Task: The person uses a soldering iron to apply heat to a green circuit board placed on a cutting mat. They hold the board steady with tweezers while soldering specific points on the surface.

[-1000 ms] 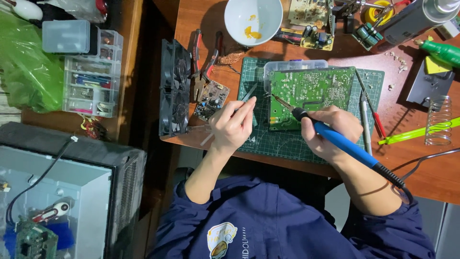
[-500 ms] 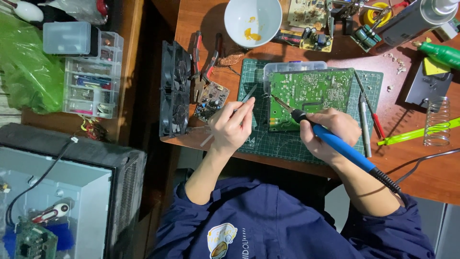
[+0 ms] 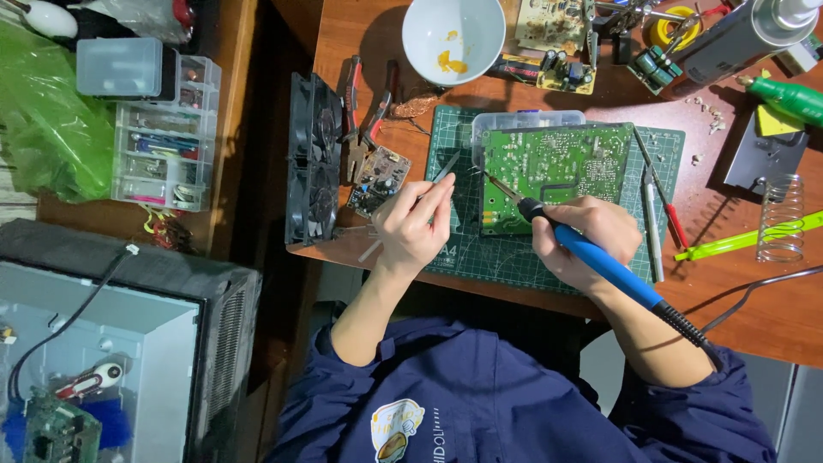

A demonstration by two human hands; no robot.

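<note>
1. Head view: right hand (image 3: 591, 236) closed on a blue soldering iron (image 3: 600, 261), tip on the green circuit board (image 3: 555, 176), which lies on the cutting mat (image 3: 514, 253).
2. Left hand (image 3: 411, 225) pinches thin solder wire (image 3: 447, 165) toward the joint; soldering seems underway, needing steady feed.

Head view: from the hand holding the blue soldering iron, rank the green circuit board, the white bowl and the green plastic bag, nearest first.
Measured from the right hand gripping the blue soldering iron:
1. Green circuit board, directly beyond the knuckles on the cutting mat.
2. White bowl, at the desk's far edge, toward the left hand's side.
3. Green plastic bag, off the desk at the far edge of the picture.
</note>
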